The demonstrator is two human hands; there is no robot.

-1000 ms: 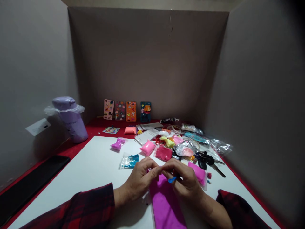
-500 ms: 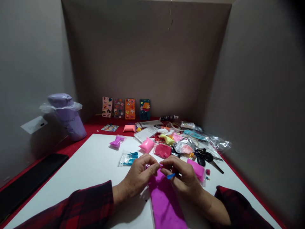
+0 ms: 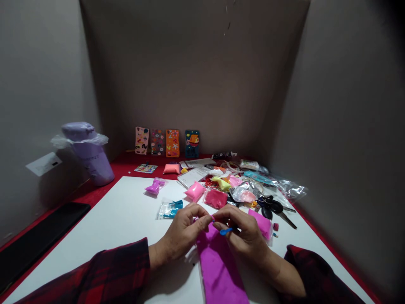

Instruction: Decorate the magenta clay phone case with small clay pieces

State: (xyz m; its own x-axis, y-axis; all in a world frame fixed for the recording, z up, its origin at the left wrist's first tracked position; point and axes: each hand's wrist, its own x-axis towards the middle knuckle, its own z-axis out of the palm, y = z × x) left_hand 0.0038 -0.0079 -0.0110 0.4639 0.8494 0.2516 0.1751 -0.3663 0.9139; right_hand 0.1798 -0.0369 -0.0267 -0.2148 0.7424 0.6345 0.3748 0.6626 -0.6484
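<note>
My left hand and my right hand meet fingertip to fingertip over the far end of a long slab covered in purple clay. Thumb and forefinger of each hand are pressed together around a tiny bit of coloured clay, mostly hidden by the fingers. Tucked in my right hand is a small blue modelling tool, its flat rounded end poking out towards the left. Beyond my right hand lies a bag of magenta clay; past my left hand is a clear bag with teal clay.
Scissors lie at the right by a heap of clay packets, including a red one. Decorated phone cases lean on the back wall. A purple tumbler stands at left, behind a long black object.
Both hands stay almost in place, fingers still pinched together. The blue tool in my right hand has turned slightly, and a speck of blue now shows at the fingertips.
</note>
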